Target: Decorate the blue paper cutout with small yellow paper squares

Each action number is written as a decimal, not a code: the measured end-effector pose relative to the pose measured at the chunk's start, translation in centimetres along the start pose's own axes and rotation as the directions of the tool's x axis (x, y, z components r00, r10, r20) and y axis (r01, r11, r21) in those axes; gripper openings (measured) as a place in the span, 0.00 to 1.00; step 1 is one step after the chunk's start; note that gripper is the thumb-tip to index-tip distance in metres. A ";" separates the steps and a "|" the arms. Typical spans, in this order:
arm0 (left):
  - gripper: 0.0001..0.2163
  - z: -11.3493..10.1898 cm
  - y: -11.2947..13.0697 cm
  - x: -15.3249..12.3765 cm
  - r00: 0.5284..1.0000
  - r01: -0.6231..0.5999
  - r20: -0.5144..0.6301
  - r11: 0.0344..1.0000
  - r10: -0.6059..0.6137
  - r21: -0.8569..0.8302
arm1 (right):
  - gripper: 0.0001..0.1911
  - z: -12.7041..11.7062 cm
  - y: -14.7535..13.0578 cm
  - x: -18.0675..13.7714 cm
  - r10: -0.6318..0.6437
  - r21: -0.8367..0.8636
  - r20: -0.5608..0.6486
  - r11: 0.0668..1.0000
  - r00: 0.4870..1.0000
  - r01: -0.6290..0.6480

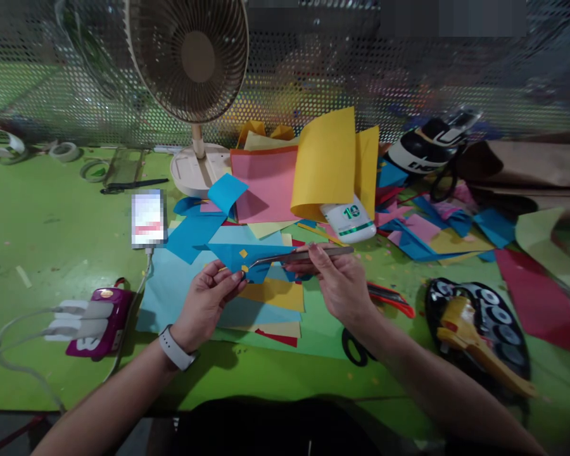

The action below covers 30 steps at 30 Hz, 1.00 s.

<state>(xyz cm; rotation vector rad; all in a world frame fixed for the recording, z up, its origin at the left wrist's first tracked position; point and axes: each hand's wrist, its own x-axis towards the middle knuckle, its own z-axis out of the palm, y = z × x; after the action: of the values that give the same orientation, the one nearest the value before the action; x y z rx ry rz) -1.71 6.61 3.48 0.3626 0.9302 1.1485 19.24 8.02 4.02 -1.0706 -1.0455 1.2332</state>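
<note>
My left hand (209,297) pinches the lower edge of a folded blue paper piece (247,256), held up over the green table (47,221). My right hand (335,285) is closed on metal tweezers (299,256), whose tip reaches left to a small yellow paper bit at the blue piece's lower edge. Another tiny yellow square sits on the blue paper. Below the hands lie sheets of light blue, yellow and red paper (266,304). A watch is on my left wrist.
A fan (192,57) stands at the back, with pink (266,183) and curled yellow paper (327,158) and a glue bottle (351,221) beside it. A phone (148,217), a purple power bank (99,320), scissors (389,301) and a glue gun (475,335) surround the hands.
</note>
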 end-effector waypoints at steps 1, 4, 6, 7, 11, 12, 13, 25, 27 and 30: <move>0.20 0.0 0.0 0.0 1.000 0.001 0.002 1.000 -0.001 0.003 | 0.11 0.0 0.0 -0.1 -0.023 -0.013 0.015 1.000 1.000 0.023; 0.21 0.1 0.1 -0.1 1.000 0.012 -0.008 1.000 -0.012 0.006 | 0.09 -0.3 -0.3 -0.5 -0.163 -0.124 0.078 0.977 0.984 0.171; 0.21 0.1 0.1 -0.2 1.000 0.016 -0.015 1.000 -0.016 0.004 | 0.07 -0.6 -0.8 -1.0 -0.323 -0.251 0.158 0.901 0.933 0.354; 0.21 0.1 0.2 -0.2 1.000 0.016 -0.015 1.000 -0.016 0.004 | 0.07 -0.7 -1.1 -1.3 -0.403 -0.310 0.210 0.837 0.891 0.451; 0.20 0.3 0.3 -0.3 1.000 0.017 -0.003 1.000 -0.016 0.008 | 0.13 -0.6 -2.1 -1.9 -0.573 -0.424 0.424 0.559 0.701 0.713; 0.20 0.3 0.3 -0.3 1.000 0.018 0.000 1.000 -0.018 0.011 | 0.13 -0.5 -2.3 -2.0 -0.589 -0.431 0.462 0.505 0.663 0.748; 0.20 0.3 0.3 -0.3 1.000 0.019 0.004 1.000 -0.019 0.014 | 0.14 -0.3 -2.4 -2.0 -0.599 -0.437 0.492 0.458 0.632 0.774; 0.15 0.2 -0.1 -0.5 0.996 0.006 0.086 0.997 -0.013 0.078 | 0.14 1.1 -2.8 -2.7 -0.574 -0.513 0.566 0.317 0.592 0.798; 0.16 0.2 -0.2 -0.5 0.996 0.008 0.088 0.997 -0.015 0.078 | 0.14 1.2 -2.7 -2.7 -0.540 -0.530 0.541 0.375 0.644 0.760; 0.16 0.3 -0.3 -0.6 0.994 0.018 0.106 0.997 -0.026 0.078 | 0.14 1.3 -2.4 -2.6 -0.514 -0.528 0.543 0.407 0.664 0.746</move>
<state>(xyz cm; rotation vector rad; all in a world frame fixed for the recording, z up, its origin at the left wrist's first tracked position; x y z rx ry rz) -1.37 5.98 3.68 0.4713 0.8840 1.0650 18.26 5.40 6.53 -0.8700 -2.0741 0.2804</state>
